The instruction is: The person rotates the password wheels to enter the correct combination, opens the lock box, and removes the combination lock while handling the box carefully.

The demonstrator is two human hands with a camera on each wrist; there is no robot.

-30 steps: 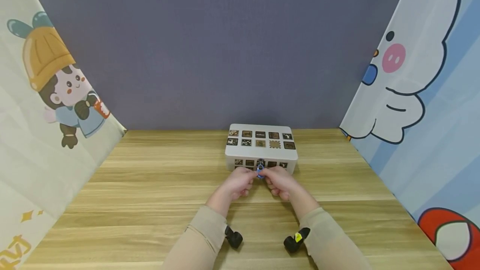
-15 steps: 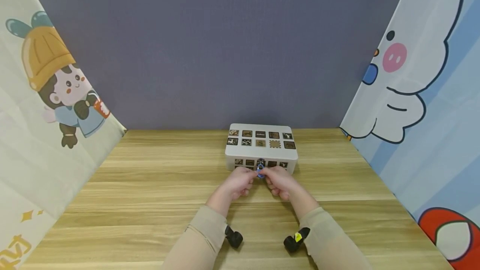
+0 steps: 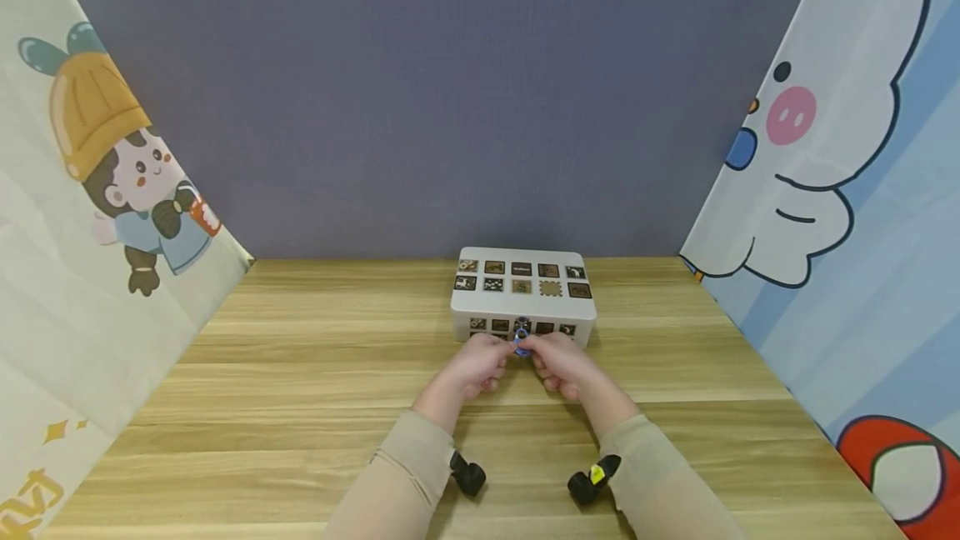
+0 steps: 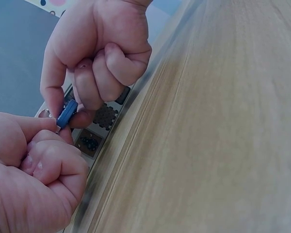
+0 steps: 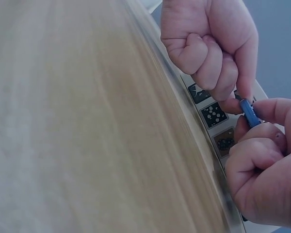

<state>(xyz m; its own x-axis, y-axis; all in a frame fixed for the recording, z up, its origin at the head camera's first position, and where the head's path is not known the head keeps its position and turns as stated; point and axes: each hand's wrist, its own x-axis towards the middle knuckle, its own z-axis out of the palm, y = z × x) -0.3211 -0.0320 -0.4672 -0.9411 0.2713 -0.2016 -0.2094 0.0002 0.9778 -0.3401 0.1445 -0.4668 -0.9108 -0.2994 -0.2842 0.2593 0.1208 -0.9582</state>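
A white box (image 3: pixel 522 303) printed with rows of small dark pictures stands on the wooden table, its lid down. At the latch on its front hangs a small blue padlock (image 3: pixel 522 345), its loop towards the box. My left hand (image 3: pixel 478 363) pinches the padlock from the left between thumb and index finger, the other fingers curled in. From the right, my right hand (image 3: pixel 564 363) pinches it the same way. Both wrist views show the blue body (image 4: pixel 67 114) between the fingertips of the two hands; its face is mostly covered by them.
A dark grey panel (image 3: pixel 465 98) rises behind the box. Printed cartoon sheets flank the wooden table (image 3: pixel 322 357), one on the left (image 3: pixel 45 273) and one on the right (image 3: pixel 885 273). Small black devices (image 3: pixel 468 475) sit at both sleeves.
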